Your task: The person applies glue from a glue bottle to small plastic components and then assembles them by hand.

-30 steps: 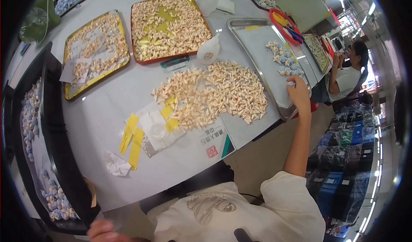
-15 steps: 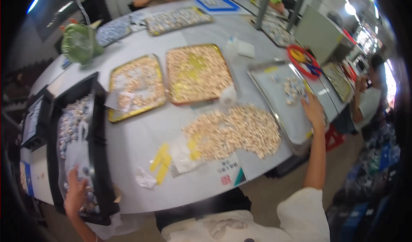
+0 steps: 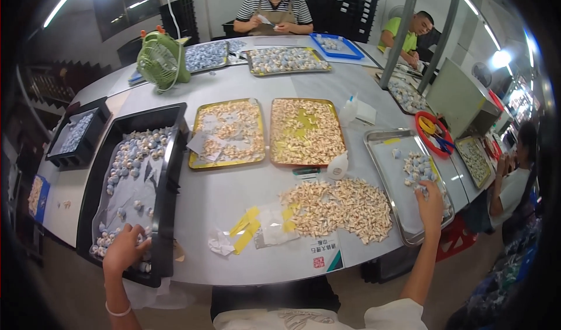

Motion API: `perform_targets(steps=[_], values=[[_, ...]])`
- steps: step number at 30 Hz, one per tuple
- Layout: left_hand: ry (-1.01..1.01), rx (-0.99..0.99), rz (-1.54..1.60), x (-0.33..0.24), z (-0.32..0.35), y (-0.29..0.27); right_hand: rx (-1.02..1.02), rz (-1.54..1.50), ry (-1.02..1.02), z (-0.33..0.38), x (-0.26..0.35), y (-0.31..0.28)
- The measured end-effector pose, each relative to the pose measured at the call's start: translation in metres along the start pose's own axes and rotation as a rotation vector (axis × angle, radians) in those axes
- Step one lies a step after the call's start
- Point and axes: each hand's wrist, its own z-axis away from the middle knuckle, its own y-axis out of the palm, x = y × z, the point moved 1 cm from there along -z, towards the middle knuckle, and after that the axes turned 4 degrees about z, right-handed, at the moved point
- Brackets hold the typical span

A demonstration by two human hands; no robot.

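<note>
My left hand (image 3: 125, 248) reaches into a long black crate (image 3: 178, 172), its bent fingers apart over small rounded blue-and-white pieces (image 3: 105, 242). A creased pale sheet (image 3: 125, 198) lines this crate, and more such pieces (image 3: 140, 149) lie at its far end. On the right, my right hand (image 3: 430, 204) is over a shallow metal tray (image 3: 403, 222), fingers curved and spread beside a cluster of the same blue-and-white pieces (image 3: 416, 167). Its fingertips are close to the cluster; whether they touch a piece I cannot tell.
Between my hands lies a heap of small cream pieces (image 3: 345, 207), beside yellow strips (image 3: 245, 230) and crumpled paper (image 3: 221, 242). Two yellow-rimmed trays (image 3: 227, 166) (image 3: 307, 162) stand beyond. A green fan (image 3: 160, 61) and a red basket (image 3: 433, 134) are farther off. Other people sit around the table.
The whole view has tilted up and shifted. My left hand has moved from the sheet in the crate to the pieces at the near end. My right hand has moved nearer along the metal tray.
</note>
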Motion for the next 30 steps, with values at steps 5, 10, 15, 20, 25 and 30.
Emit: perform_targets(steps=[5, 10, 15, 20, 25, 30], values=[[-0.063, 0.06, 0.008, -0.016, -0.001, -0.009, -0.004, -0.162, 0.002, 0.018, 0.032, -0.003], [-0.039, 0.067, 0.069, -0.017, 0.009, -0.001, 0.03, -0.303, 0.031, 0.027, 0.059, -0.002], [0.022, 0.008, -0.011, -0.038, 0.021, -0.006, 0.106, -0.355, 0.004, 0.028, 0.084, -0.001], [0.299, -0.005, 0.104, -0.04, 0.029, -0.005, 0.191, -0.382, -0.257, 0.025, 0.111, 0.01], [0.17, 0.015, 0.164, -0.044, 0.037, -0.01, 0.263, -0.361, -0.273, 0.021, 0.128, 0.019], [0.064, -0.03, 0.23, -0.039, 0.035, -0.002, 0.239, -0.412, -0.288, 0.009, 0.129, 0.029]])
